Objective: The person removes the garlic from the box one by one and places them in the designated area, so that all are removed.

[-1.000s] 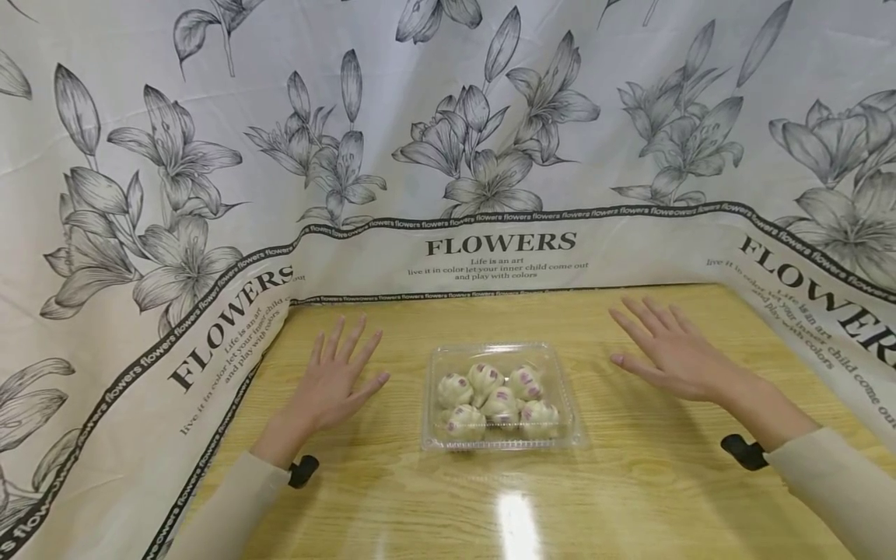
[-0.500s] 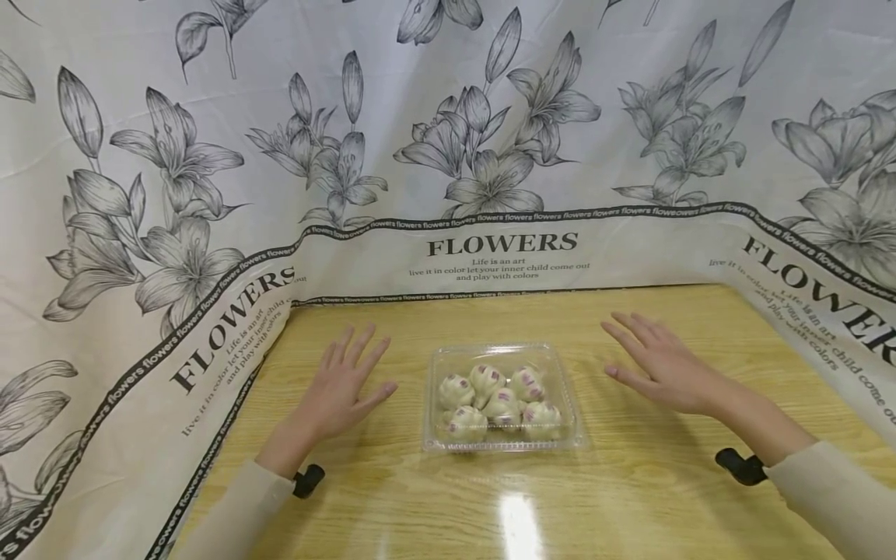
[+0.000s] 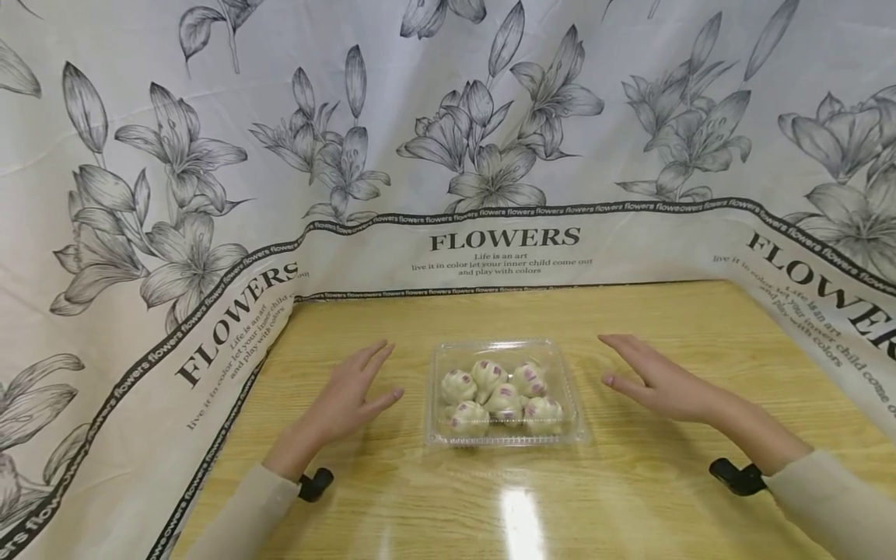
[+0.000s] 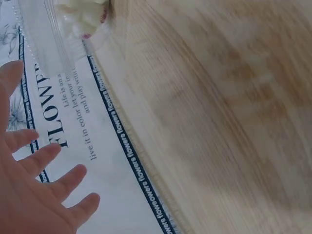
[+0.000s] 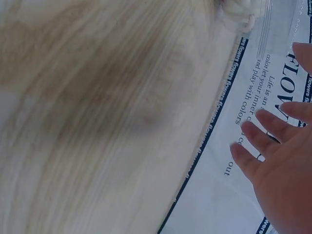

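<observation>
In the head view a clear plastic clamshell box lies on the table, with its lid over several pale round buns marked with purple patches. My left hand is to the left of the box, apart from it, fingers extended and thumb out toward it. To the right of the box, also apart, is my right hand, its fingers and thumb pointing inward. Both palms are bare in the wrist views. A corner of the box shows at the top of the left wrist view and of the right wrist view.
The table has a light wood-grain top. A white cloth printed with flowers and lettering stands along its back and both sides. Black camera mounts are strapped at the left wrist and right wrist.
Both hands have turned from palms down to more edge-on and drawn slightly inward toward the box and nearer the person. The box has stayed in place.
</observation>
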Demonstrator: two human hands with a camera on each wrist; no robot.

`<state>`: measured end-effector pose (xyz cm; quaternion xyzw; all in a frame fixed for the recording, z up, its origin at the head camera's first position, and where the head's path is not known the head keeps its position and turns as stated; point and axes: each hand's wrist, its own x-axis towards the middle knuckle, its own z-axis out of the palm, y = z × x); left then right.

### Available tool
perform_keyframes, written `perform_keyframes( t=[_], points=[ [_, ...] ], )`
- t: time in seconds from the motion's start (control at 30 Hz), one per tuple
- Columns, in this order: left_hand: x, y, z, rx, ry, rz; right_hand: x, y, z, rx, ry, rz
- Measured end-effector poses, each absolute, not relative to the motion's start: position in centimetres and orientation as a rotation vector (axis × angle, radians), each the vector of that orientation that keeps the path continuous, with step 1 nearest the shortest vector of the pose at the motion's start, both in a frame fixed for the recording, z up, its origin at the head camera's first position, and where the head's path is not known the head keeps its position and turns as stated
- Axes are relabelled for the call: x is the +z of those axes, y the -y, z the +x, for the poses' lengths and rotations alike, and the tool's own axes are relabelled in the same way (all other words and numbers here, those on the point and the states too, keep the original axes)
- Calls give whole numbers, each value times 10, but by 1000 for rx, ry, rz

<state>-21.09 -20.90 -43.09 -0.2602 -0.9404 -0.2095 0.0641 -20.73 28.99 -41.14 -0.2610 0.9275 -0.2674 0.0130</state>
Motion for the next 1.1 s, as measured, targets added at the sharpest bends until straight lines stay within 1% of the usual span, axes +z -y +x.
perform_keyframes(
  t=[0.3, 0.5, 0.77, 0.93, 1.1],
  points=[
    [-438, 205, -203, -978, 2978, -736, -422, -283, -198, -962, -2756, -840],
    [-444, 202, -201, -1093, 3013, -746, -428, -278, -198, -1017, -2677, -872],
    [-454, 201, -198, -1281, 2977, -888, -433, -275, -200, -1063, -2528, -936],
    [-458, 199, -196, -1400, 2988, -952, -436, -275, -200, -1116, -2390, -905],
    [-459, 196, -193, -1504, 3013, -962, -441, -276, -200, -1173, -2271, -868]
  ],
)
